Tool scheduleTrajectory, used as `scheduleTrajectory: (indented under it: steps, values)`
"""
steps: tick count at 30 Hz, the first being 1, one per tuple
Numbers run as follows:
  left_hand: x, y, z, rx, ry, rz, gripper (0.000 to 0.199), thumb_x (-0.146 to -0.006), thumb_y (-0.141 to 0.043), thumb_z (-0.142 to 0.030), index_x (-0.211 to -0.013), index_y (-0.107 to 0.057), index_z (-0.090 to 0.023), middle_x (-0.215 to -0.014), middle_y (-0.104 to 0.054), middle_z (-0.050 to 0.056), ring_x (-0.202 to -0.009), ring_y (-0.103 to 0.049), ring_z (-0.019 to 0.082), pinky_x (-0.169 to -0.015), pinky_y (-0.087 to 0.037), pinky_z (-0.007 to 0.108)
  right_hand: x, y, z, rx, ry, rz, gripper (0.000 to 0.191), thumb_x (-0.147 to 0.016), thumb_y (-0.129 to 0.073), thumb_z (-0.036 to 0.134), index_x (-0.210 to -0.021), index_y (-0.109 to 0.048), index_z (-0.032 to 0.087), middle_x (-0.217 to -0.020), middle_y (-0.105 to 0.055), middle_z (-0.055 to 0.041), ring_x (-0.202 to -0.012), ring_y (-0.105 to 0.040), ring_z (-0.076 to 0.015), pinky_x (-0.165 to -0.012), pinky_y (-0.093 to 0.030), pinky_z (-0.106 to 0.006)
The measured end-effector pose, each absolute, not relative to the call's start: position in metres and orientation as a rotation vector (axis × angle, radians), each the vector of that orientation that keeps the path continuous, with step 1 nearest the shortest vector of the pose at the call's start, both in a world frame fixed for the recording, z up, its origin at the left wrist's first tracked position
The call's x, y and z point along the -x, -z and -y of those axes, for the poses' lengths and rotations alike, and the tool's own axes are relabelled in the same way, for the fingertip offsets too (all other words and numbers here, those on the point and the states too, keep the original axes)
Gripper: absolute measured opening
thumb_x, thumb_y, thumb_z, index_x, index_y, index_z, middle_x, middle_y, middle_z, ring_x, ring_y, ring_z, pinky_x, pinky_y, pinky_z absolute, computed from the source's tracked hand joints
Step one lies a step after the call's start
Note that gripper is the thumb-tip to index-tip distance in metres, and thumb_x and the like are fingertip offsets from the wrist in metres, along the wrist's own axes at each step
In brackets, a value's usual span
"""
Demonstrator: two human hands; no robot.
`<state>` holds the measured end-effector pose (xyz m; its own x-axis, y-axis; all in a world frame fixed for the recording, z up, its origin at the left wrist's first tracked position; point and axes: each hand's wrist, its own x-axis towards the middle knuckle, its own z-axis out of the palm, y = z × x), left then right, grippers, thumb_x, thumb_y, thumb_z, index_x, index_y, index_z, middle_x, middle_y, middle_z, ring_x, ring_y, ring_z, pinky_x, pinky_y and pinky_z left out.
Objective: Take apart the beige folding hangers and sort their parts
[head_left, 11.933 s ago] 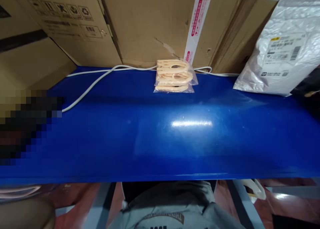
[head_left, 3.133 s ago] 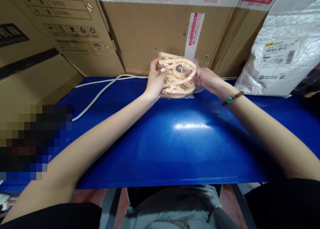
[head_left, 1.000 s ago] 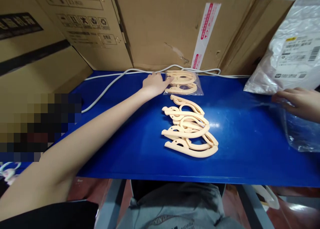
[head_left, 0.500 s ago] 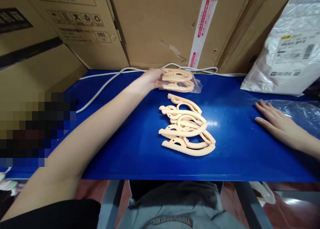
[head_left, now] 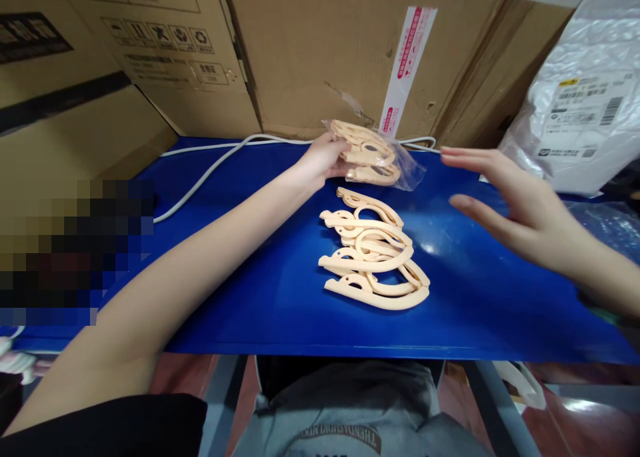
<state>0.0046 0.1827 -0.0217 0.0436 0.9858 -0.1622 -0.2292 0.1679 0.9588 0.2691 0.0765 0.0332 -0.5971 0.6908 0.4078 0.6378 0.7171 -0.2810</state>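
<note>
Head view: we look down at a blue table (head_left: 250, 304) with our two bare hands over it.
Left hand: ours, near the upper centre of the frame, closed on the left end of the bagged hangers (head_left: 370, 158). The left hand (head_left: 321, 158) tilts them; whether they clear the table, we cannot tell.
Right hand: ours, right of centre, open wide and empty. The right hand (head_left: 530, 210) is raised with its thumb apart from its fingers, a gap between it and the packet.
Loose hangers: beige, folded, overlapping in the middle of the frame; the loose hangers (head_left: 370, 268) lie bare on the table, just below the packet.
Clear bag: right edge of the frame, crumpled and see-through; the clear bag (head_left: 613, 227) lies behind our right wrist.
State of the sets: one is out of plastic, the other inside it; we judge the bare set came from that clear bag.
</note>
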Motion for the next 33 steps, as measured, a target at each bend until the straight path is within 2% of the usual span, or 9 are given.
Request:
scheduleTrajectory:
  steps: [4, 9, 12, 15, 18, 22, 27, 30, 33]
  values:
    - [-0.002, 0.011, -0.150, -1.076, -1.254, -1.178, 0.023, -0.091, -0.057, -0.013, -0.113, -0.057, -0.020, -0.087, -0.067, 0.003, -0.085, -0.071, 0.021, -0.083, -0.060, 0.036, -0.219, -0.034, -0.108, 1.089, -0.274, 2.423, 0.047, -0.101, -0.046, 0.039, -0.146, -0.054, 0.026, -0.143, -0.060, -0.0082, -0.130, -0.058, -0.0299, -0.112, -0.044, -0.047]
    - [0.021, 0.003, -0.104, -1.190, -1.261, -1.162, 0.031, -0.087, -0.062, -0.015, -0.116, -0.058, -0.021, -0.090, -0.066, 0.003, -0.075, -0.068, 0.018, -0.067, -0.055, 0.027, -0.220, -0.033, -0.138, 1.531, 0.025, 2.369, 0.040, -0.100, -0.042, 0.033, -0.120, -0.073, 0.017, -0.107, -0.074, -0.0125, -0.105, -0.069, -0.0344, -0.095, -0.051, -0.051]
    - [0.034, 0.003, -0.082, -1.179, -1.244, -1.098, 0.035, -0.086, -0.064, -0.017, -0.120, -0.058, -0.023, -0.091, -0.067, 0.003, -0.074, -0.067, 0.016, -0.062, -0.053, 0.022, -0.225, -0.035, -0.137, 1.614, -0.085, 2.372, 0.031, -0.095, -0.047, 0.027, -0.101, -0.077, 0.019, -0.088, -0.072, -0.0075, -0.087, -0.069, -0.0276, -0.085, -0.052, -0.044]
    - [0.042, 0.006, -0.066, -1.168, -1.182, -1.043, 0.040, -0.085, -0.070, -0.020, -0.123, -0.057, -0.025, -0.091, -0.068, 0.003, -0.071, -0.066, 0.015, -0.056, -0.051, 0.019, -0.226, -0.034, -0.131, 1.582, -0.456, 2.355, 0.028, -0.093, -0.054, 0.037, -0.086, -0.075, 0.020, -0.077, -0.069, -0.0039, -0.071, -0.063, -0.0207, -0.071, -0.051, -0.036]
    - [0.044, 0.012, -0.057, -1.102, -1.132, -1.012, 0.043, -0.084, -0.075, -0.023, -0.123, -0.056, -0.027, -0.087, -0.068, 0.001, -0.068, -0.066, 0.015, -0.055, -0.051, 0.020, -0.224, -0.030, -0.125, 1.462, -0.941, 2.154, 0.033, -0.093, -0.058, 0.049, -0.082, -0.074, 0.022, -0.080, -0.071, -0.0044, -0.074, -0.064, -0.0193, -0.068, -0.052, -0.032]
    - [0.044, 0.018, -0.056, -1.014, -1.097, -0.994, 0.043, -0.086, -0.073, -0.021, -0.125, -0.057, -0.026, -0.091, -0.071, 0.002, -0.065, -0.064, 0.013, -0.052, -0.051, 0.018, -0.215, -0.025, -0.111, 1.173, -1.579, 1.823, 0.023, -0.093, -0.064, 0.043, -0.101, -0.074, 0.025, -0.108, -0.076, -0.0057, -0.100, -0.070, -0.0218, -0.089, -0.057, -0.035]
    - [0.051, 0.012, -0.060, -0.968, -1.052, -0.999, 0.039, -0.087, -0.069, -0.017, -0.126, -0.061, -0.022, -0.088, -0.069, 0.001, -0.055, -0.062, 0.009, -0.049, -0.056, 0.020, -0.203, -0.023, -0.093, 1.192, -1.632, 1.633, 0.040, -0.081, -0.079, 0.029, -0.120, -0.068, 0.027, -0.123, -0.073, -0.0064, -0.115, -0.069, -0.0262, -0.093, -0.060, -0.039]
    - [0.061, 0.006, -0.057, -0.986, -1.019, -1.063, 0.040, -0.086, -0.068, -0.014, -0.125, -0.064, -0.022, -0.091, -0.072, 0.003, -0.058, -0.069, 0.014, -0.048, -0.061, 0.023, -0.202, -0.019, -0.086, 1.247, -1.658, 1.583, 0.040, -0.076, -0.082, 0.028, -0.115, -0.069, 0.026, -0.119, -0.075, -0.0068, -0.111, -0.071, -0.0270, -0.091, -0.062, -0.039]
    - [0.079, 0.000, -0.050, -0.988, -0.998, -1.154, 0.048, -0.083, -0.069, -0.011, -0.129, -0.064, -0.023, -0.106, -0.076, 0.009, -0.067, -0.076, 0.021, -0.047, -0.061, 0.023, -0.205, -0.015, -0.083, 1.289, -1.688, 1.562, 0.031, -0.078, -0.080, 0.031, -0.107, -0.071, 0.025, -0.115, -0.076, -0.0067, -0.104, -0.073, -0.0261, -0.088, -0.062, -0.039]
